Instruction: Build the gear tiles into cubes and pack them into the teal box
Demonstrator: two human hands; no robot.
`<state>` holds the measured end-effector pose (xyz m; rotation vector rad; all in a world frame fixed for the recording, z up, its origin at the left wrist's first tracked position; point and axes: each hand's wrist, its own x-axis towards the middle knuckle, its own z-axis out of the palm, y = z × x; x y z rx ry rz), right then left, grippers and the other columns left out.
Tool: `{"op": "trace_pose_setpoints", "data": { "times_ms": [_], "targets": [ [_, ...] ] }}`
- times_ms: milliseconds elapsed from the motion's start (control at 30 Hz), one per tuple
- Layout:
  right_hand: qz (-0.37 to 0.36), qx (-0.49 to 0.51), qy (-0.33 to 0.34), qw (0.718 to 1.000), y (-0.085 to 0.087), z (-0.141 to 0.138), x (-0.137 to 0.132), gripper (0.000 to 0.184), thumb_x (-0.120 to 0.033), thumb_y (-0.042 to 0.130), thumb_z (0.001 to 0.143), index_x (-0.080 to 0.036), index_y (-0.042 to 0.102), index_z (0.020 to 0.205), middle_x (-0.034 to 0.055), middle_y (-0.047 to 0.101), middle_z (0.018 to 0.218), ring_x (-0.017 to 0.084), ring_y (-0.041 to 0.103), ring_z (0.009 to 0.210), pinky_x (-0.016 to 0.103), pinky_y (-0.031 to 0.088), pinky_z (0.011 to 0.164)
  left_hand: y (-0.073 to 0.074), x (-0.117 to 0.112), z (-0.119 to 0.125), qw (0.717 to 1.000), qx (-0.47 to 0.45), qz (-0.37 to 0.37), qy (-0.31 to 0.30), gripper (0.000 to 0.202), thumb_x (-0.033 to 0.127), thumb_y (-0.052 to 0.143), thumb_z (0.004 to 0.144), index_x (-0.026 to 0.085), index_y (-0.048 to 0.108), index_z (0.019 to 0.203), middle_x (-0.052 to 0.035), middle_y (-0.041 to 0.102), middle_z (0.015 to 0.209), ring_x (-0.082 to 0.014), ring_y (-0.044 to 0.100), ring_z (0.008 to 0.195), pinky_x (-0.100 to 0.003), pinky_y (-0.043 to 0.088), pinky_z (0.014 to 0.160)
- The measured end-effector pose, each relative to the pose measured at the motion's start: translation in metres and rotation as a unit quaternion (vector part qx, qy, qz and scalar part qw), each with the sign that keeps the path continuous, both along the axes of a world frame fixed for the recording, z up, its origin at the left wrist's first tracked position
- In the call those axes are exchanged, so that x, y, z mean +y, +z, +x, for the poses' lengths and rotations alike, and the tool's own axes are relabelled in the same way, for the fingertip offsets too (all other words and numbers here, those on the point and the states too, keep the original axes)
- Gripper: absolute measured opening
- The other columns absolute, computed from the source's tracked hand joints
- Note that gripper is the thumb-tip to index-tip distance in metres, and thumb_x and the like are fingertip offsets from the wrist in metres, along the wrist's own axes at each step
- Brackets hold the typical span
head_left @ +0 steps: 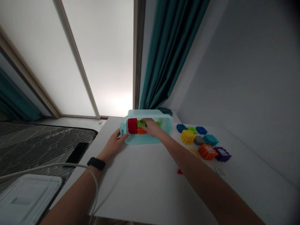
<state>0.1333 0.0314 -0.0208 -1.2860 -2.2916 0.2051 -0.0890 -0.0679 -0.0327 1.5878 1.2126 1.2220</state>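
One head-worn view, tipped forward and down over the white surface [140, 184].
The camera sat above the surface's near edge, within arm's reach of the turquoise bin [150, 140], which fell just on the 6 o'clock side of centre. From the lens, the left forearm [72, 193] ran in large and close between 7 and 8 o'clock, the right forearm [199, 170] between 4 and 5. Its wide sweep also took in the pale sliding panels [100, 56] farther off towards 10 and 11, the teal curtain [172, 53] at 1, and the wall [253, 81] from 2 to 3.
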Motion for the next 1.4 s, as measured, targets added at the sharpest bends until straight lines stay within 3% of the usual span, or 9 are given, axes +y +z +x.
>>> {"op": "trace_pose_setpoints", "data": {
  "times_ms": [533,700,833,1000,1133,1233,1400],
  "targets": [
    [0.029,0.039,-0.028,0.998,-0.003,-0.011,-0.004,0.019,-0.021,0.062,0.089,-0.013,0.073,0.102,0.0146,0.07,0.104,0.028,0.06,0.109,0.039,0.044,0.098,0.0,0.001,0.001,1.0,0.001,0.006,0.001,0.058,0.058,0.064,0.082,0.014,0.063,0.119,-0.0117,0.07,0.12,-0.0313,0.062,0.112,-0.044,0.05,0.096],
    [0.04,0.057,-0.031,0.997,-0.003,-0.01,-0.014,0.03,-0.02,0.059,0.088,-0.015,0.068,0.117,0.0145,0.066,0.115,0.029,0.054,0.119,0.043,0.043,0.102,-0.002,0.002,0.001,1.0,-0.002,0.004,0.0,0.058,0.058,0.064,0.082,0.015,0.062,0.121,-0.0117,0.069,0.121,-0.0313,0.062,0.112,-0.045,0.05,0.096],
    [0.055,0.079,-0.002,0.995,-0.002,0.001,-0.04,0.036,-0.019,0.054,0.09,-0.015,0.062,0.126,0.0167,0.058,0.128,0.028,0.049,0.127,0.046,0.041,0.107,-0.005,0.003,0.001,1.0,-0.009,-0.001,0.006,0.059,0.058,0.066,0.08,0.015,0.062,0.121,-0.0124,0.069,0.121,-0.0318,0.062,0.112,-0.046,0.052,0.094],
    [0.064,0.096,0.095,0.989,0.004,0.031,-0.092,0.039,-0.018,0.052,0.091,-0.021,0.058,0.129,0.0132,0.057,0.133,0.026,0.049,0.128,0.049,0.039,0.111,-0.006,0.002,0.001,1.0,-0.008,-0.013,0.013,0.06,0.057,0.069,0.078,0.015,0.061,0.12,-0.0126,0.069,0.121,-0.0324,0.062,0.111,-0.047,0.053,0.092],
    [0.048,0.075,0.131,0.987,0.012,0.068,-0.127,0.031,-0.016,0.05,0.092,-0.021,0.062,0.12,0.0105,0.066,0.116,0.023,0.059,0.113,0.045,0.048,0.102,-0.006,0.001,-0.001,1.0,0.001,-0.015,0.02,0.059,0.058,0.07,0.076,0.016,0.061,0.117,-0.0125,0.07,0.118,-0.0318,0.064,0.109,-0.047,0.054,0.093],
    [0.055,0.054,0.099,0.992,0.013,0.1,-0.136,0.027,-0.018,0.05,0.093,-0.022,0.063,0.115,0.0091,0.068,0.109,0.023,0.061,0.106,0.045,0.049,0.098,-0.008,0.002,-0.002,1.0,0.01,-0.016,0.01,0.06,0.059,0.071,0.075,0.017,0.063,0.117,-0.0125,0.07,0.118,-0.0333,0.064,0.109,-0.049,0.053,0.095],
    [0.085,-0.021,-0.026,0.996,0.008,0.166,-0.12,0.042,-0.027,0.058,0.088,-0.018,0.054,0.129,0.0143,0.061,0.125,0.029,0.054,0.119,0.051,0.041,0.105,-0.008,0.002,-0.002,0.998,0.062,-0.033,0.006,0.061,0.062,0.067,0.076,0.015,0.062,0.116,-0.0129,0.071,0.116,-0.0344,0.066,0.107,-0.049,0.053,0.096]
  ]
}}
